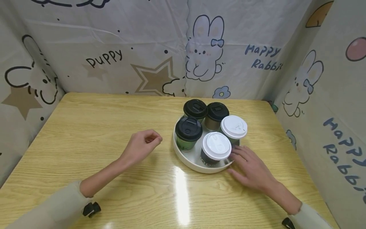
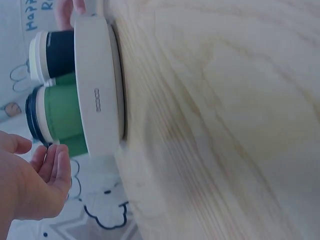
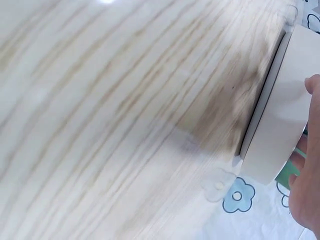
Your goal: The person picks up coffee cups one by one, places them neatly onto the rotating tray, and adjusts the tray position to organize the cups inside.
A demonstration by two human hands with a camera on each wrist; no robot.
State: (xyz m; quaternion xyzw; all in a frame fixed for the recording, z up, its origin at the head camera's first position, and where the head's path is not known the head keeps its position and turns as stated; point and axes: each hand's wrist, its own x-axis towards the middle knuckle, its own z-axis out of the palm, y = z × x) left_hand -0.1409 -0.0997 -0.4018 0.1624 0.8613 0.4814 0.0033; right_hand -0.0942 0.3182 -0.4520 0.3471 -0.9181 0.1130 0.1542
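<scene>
A round white tray [image 1: 197, 168] with a raised wall bears several lidded paper cups. At its front left is a green cup with a black lid [image 1: 188, 128]; behind it are another black-lidded cup [image 1: 195, 108] and a brown cup with a black lid [image 1: 213, 123]. Two white-lidded cups, a dark one [image 1: 216, 146] in front and a green one [image 1: 233, 127] behind, stand on the right. My right hand [image 1: 251, 168] is at the tray's right edge, thumb by the outer wall, fingertips at the rim beside the cups. Left of the tray, my left hand [image 1: 140, 144] hovers with loosely bent fingers, holding nothing.
The tray stands on a wooden table [image 1: 94, 127], right of its middle. Printed cloth [image 1: 154, 38] hangs behind the table and along both sides. A strip of glare lies on the wood in front of the tray. Both sleeves [image 1: 54, 203] reach in from the near edge.
</scene>
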